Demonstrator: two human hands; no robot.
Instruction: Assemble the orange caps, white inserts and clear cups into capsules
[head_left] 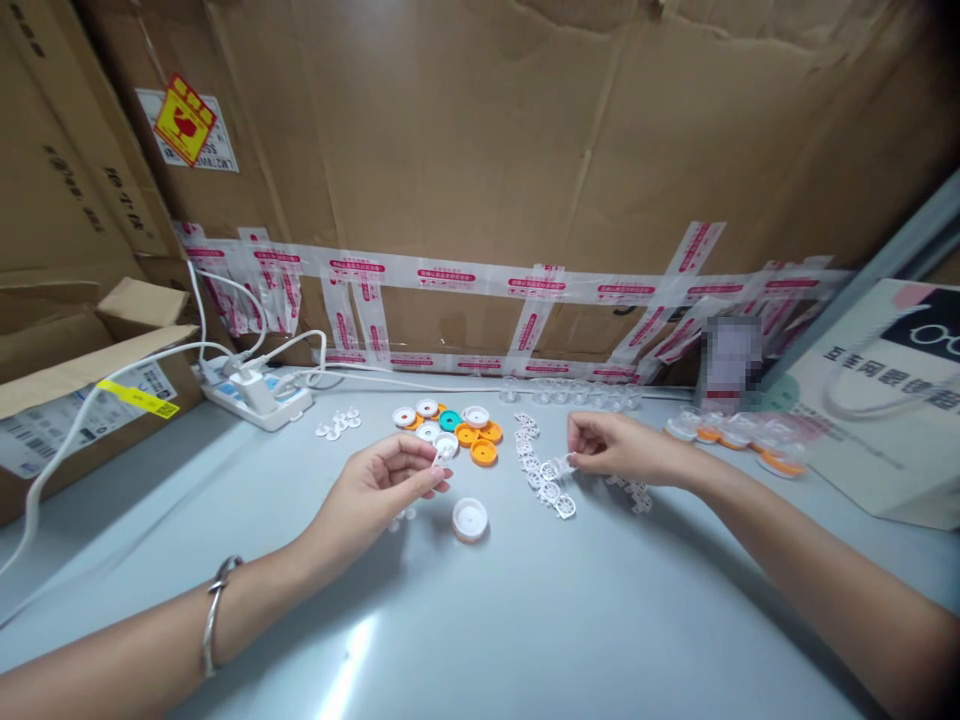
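My left hand [394,478] is closed in a pinch on a small white plastic piece [442,457], held above the table. Just below it a round white cap [470,520] lies on its own. My right hand [611,447] pinches a small clear plastic piece [562,467] over a curved row of white spoked wheel-like parts [550,492]. Behind my left hand is a cluster of round caps, among them an orange cap [484,453], a teal cap [450,420] and a white cap [475,416]. Small white pegs [401,518] are partly hidden beneath my left hand.
Small white stemmed pieces [341,424] lie left of the caps. Clear round parts [585,393] line the back. Stacked clear and orange pieces [739,440] sit at right, beside a white bag [870,400]. A power strip [259,395] with cables and cardboard boxes [465,150] border the table.
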